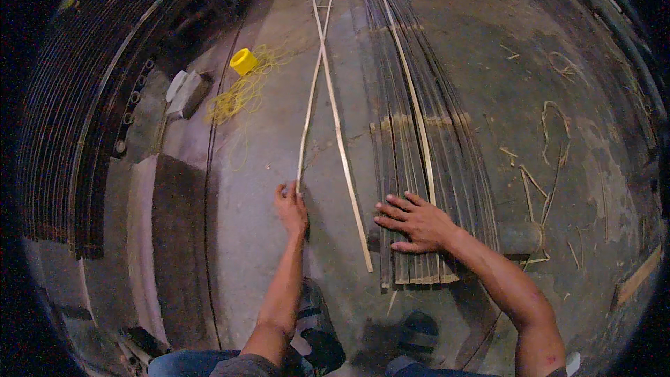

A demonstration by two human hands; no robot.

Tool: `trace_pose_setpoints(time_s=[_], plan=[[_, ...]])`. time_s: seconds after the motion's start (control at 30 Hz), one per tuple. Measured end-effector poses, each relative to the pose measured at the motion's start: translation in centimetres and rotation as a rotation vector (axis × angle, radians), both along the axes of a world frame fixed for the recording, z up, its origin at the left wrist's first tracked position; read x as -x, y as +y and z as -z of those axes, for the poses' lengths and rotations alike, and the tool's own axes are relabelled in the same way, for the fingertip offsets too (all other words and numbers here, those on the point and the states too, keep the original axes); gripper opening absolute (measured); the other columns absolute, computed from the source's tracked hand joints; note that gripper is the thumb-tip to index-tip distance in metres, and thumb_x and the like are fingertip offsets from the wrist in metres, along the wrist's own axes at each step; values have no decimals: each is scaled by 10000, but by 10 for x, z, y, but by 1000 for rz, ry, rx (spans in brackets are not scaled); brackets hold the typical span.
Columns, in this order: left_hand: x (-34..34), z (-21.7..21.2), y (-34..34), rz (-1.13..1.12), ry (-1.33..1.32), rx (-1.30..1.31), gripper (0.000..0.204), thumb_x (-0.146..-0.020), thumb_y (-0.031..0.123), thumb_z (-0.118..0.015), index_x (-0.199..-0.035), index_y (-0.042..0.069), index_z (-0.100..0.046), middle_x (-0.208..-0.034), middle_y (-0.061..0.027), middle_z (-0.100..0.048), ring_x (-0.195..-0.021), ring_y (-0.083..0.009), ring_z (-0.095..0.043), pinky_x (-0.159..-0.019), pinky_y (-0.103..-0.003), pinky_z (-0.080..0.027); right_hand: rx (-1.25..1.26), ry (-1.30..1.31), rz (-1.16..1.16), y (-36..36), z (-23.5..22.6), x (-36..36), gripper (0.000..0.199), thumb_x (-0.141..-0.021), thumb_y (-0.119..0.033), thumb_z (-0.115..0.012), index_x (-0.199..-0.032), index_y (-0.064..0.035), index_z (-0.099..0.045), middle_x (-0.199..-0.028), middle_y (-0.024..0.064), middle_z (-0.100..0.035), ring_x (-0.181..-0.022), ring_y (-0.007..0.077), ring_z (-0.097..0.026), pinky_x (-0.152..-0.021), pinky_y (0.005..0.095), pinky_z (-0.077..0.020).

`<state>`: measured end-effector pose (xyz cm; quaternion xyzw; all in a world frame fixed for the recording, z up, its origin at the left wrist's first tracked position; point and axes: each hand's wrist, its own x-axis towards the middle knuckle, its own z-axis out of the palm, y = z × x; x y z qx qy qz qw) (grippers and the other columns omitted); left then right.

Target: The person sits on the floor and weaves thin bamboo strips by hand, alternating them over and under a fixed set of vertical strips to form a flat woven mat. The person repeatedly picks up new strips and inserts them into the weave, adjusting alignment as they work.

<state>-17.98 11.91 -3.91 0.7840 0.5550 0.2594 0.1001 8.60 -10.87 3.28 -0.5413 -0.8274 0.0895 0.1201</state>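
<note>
Pinching a pale strip (pixel 306 126) by its near end in the left hand (pixel 291 211), maybe to steer it; resting the right hand (pixel 420 227) with fingers spread, holding nothing, on dark strips (pixel 447 167), maybe to keep them flat. Long, thin and a bit bent, crossed with another strip (pixel 355 202) on the floor (pixel 248 237), in from its left edge.

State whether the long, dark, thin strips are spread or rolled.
Spread: the dark strips run side by side lengthwise, the right hand over their near end.
</note>
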Motion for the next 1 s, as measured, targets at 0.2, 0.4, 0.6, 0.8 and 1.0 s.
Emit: trace_pose_setpoints(time_s=[0.2, 0.4, 0.6, 0.8, 1.0], plan=[[-38, -22, -11, 185, -74, -143, 389, -828, 138, -596, -1196, 30, -533, -1208, -174, -515, -1050, -312, -534, -875, -375, -445, 58, -26, 0, 4, 10, -4, 654, -854, -538, -444, -1365, -137, -362, -1450, 90, -300, -1341, 305, -263, -1094, 488, -198], [-113, -51, -62, 306, -560, 661, 351, -893, 231, -543, -1150, -7, -558, -975, -131, -644, -845, -202, -625, -762, -304, -486, -11, -65, 36, 18, -3, -24, 647, -859, -519, -442, -1379, -145, -347, -1465, 73, -279, -1361, 269, -230, -1103, 488, -160], [-132, -52, -80, 409, -412, 923, 413, -872, 291, -594, -1135, -25, -565, -972, -123, -645, -840, -168, -616, -756, -278, -485, 12, -139, 85, 12, -3, -34, 661, -853, -523, -443, -1405, -182, -311, -1487, 31, -239, -1372, 242, -211, -1111, 484, -133], [-129, -50, -76, 481, -384, 891, 443, -865, 312, -605, -1138, -33, -555, -956, -127, -644, -854, -170, -609, -749, -284, -486, 1, -114, 92, 16, -2, -33, 665, -843, -521, -461, -1404, -193, -317, -1488, 17, -236, -1370, 233, -216, -1112, 485, -134], [-130, -48, -76, 499, -391, 914, 433, -862, 313, -610, -1134, -20, -556, -936, -112, -644, -811, -147, -599, -707, -278, -484, -12, -115, 88, 14, 1, -34, 661, -844, -530, -455, -1395, -185, -334, -1484, 19, -246, -1360, 241, -241, -1109, 484, -149]])
